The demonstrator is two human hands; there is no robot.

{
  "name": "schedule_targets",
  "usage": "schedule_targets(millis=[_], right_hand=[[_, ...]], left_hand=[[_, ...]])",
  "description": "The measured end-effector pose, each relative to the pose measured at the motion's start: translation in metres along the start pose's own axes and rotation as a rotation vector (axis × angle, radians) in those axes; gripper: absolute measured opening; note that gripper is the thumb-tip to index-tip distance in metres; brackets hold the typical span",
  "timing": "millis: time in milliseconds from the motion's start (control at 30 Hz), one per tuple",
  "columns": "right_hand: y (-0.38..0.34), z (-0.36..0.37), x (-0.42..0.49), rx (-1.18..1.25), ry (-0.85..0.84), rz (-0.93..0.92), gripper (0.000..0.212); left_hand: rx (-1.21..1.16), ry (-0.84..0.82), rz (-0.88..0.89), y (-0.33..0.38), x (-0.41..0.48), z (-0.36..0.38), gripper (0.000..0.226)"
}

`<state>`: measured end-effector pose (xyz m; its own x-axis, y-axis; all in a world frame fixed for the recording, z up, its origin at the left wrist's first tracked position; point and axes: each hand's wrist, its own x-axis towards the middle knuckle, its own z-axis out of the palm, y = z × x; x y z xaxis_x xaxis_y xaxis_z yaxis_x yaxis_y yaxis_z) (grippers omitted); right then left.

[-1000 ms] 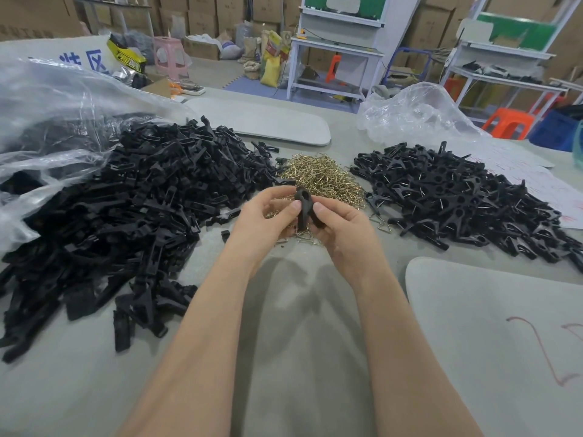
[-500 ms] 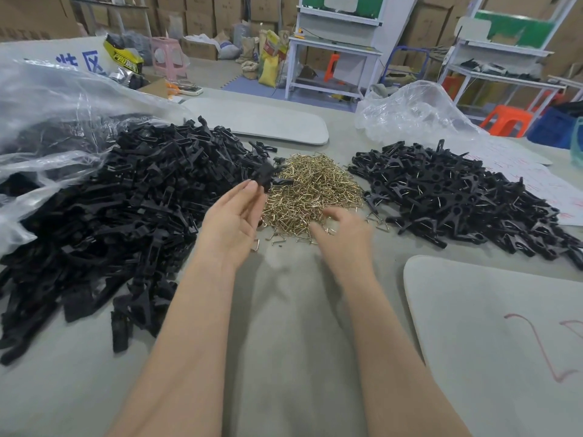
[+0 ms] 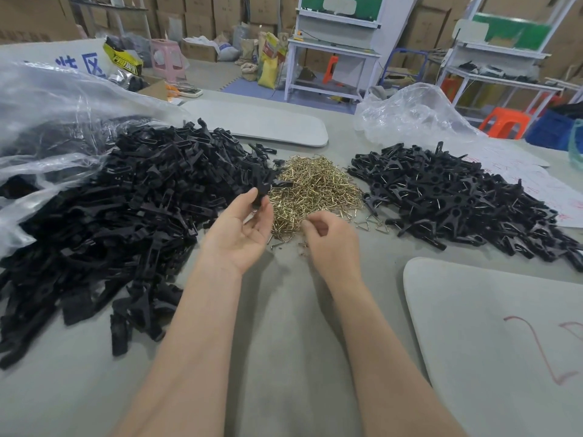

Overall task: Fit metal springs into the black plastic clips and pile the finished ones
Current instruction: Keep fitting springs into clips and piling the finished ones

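With a fresh part picked up, time to grab a spring.

Going big to small: huge loose heap of empty black plastic clip halves (image 3: 120, 209) on the left, smaller heap of finished black clips with wire springs fitted (image 3: 457, 197) on the right, brass-coloured mound of little bent metal springs (image 3: 315, 187) in between. Left hand (image 3: 243, 228) palm-up, thumb and forefinger pinched on one black plastic clip piece (image 3: 261, 192), long axis roughly upright. Right hand (image 3: 331, 238) curled at the near edge of the springs, fingertips together; can't tell if a spring's in there. Springs sit just ahead of it, so nearer the right hand.
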<state>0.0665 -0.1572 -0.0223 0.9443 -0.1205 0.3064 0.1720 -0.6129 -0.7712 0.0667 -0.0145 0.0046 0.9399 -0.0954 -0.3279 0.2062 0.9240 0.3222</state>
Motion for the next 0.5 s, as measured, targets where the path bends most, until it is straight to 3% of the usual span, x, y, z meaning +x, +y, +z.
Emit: schedule_targets(millis=[167,267,333,500], right_hand=[[-0.002,-0.009,0.003,0.27,0.025,0.094,0.016],[-0.006,-0.015,0.005,0.364,0.04,0.128,0.02],[-0.009,-0.02,0.006,0.514,0.047,0.17,0.019],[-0.012,-0.035,0.01,0.834,0.09,0.26,0.011]], left_hand=[[0.001,-0.094,-0.051,-0.003,-0.005,0.003,0.036],[0.068,-0.102,-0.052,-0.005,-0.003,0.002,0.023],[0.248,-0.105,0.005,-0.008,-0.001,0.002,0.01],[0.817,-0.074,0.331,-0.022,0.002,0.001,0.015]])
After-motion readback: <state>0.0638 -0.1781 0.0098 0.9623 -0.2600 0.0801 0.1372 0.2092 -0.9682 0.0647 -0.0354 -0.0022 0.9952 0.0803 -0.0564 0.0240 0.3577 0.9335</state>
